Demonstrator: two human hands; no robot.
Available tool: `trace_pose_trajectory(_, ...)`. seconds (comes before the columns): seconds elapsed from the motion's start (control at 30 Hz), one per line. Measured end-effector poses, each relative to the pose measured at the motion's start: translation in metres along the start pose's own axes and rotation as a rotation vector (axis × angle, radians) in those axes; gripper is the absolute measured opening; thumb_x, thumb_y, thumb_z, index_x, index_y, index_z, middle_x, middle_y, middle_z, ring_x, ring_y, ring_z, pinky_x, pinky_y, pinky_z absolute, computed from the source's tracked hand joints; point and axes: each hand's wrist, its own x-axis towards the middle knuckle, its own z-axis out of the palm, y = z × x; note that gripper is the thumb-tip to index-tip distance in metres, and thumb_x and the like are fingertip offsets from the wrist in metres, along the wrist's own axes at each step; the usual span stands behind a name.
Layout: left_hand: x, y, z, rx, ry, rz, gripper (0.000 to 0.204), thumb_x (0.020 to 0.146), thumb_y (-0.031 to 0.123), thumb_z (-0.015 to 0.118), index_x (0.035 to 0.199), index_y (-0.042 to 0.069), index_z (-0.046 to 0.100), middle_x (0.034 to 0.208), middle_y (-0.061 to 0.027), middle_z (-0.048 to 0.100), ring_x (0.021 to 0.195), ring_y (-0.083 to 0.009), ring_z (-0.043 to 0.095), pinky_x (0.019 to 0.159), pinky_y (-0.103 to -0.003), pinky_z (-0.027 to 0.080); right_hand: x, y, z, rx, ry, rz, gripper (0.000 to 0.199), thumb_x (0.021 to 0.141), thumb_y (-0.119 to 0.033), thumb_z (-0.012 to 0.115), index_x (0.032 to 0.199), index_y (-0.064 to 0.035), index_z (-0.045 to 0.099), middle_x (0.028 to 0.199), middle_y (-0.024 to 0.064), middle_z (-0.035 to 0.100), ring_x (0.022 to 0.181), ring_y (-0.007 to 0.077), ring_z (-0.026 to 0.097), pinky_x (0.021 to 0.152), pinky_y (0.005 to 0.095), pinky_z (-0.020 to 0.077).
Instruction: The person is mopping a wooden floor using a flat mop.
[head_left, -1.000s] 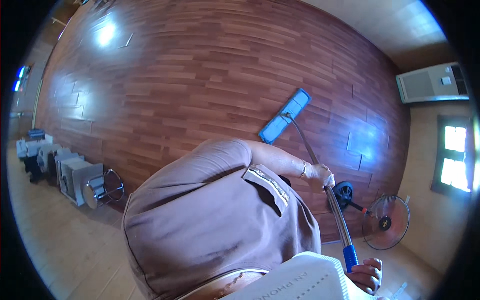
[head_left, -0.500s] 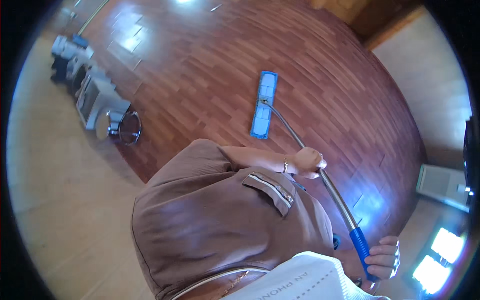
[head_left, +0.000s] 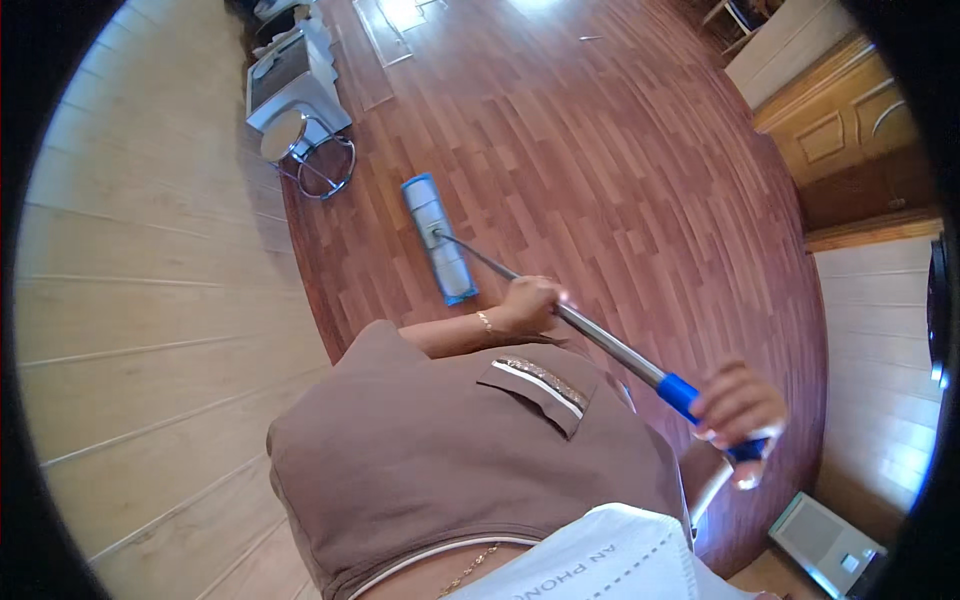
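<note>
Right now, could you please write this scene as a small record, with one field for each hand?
Left hand: closed around the metal pole, nearer the mop head
Right hand: somewhat blurred, wrapped around the blue grip
Mop head: long, narrow, blue-edged; appears to lie flat on the floor
Floor: reddish-brown planks
Stool: round seat, metal frame; up and left of the mop head in the picture
Door: brown, panelled, upper right
</note>
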Motion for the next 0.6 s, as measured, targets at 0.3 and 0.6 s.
trace_pose_trajectory(0.3,-0.071,-0.096,-0.019,0.283,0.166,-0.389,0.036,0.083,0.038,0.066,0.068,0.006,0.06,0.078,-0.0158,0.061,0.082,-0.0362,0.06,0.068,-0.047,0.047,0.012,0.094,0.057,0.195,0.173,0.507,0.03,0.074,-0.03,0.058,0.08,-0.0014,0.065,0.094,0.015,0.069,0.101,0.0317,0.062,0.102,0.0477,0.0379)
trace_pose_trajectory(0.6,-0.074,-0.122,-0.007,0.325,0.059,-0.38,0.031,0.08,0.035,0.068,0.068,0.006,0.062,0.079,-0.0147,0.063,0.082,-0.0357,0.061,0.07,-0.048,0.048,0.004,0.075,0.064,0.091,0.225,0.721,0.018,0.08,-0.012,0.059,0.088,0.0025,0.066,0.108,0.0152,0.069,0.115,0.0318,0.057,0.099,0.0442,0.0411)
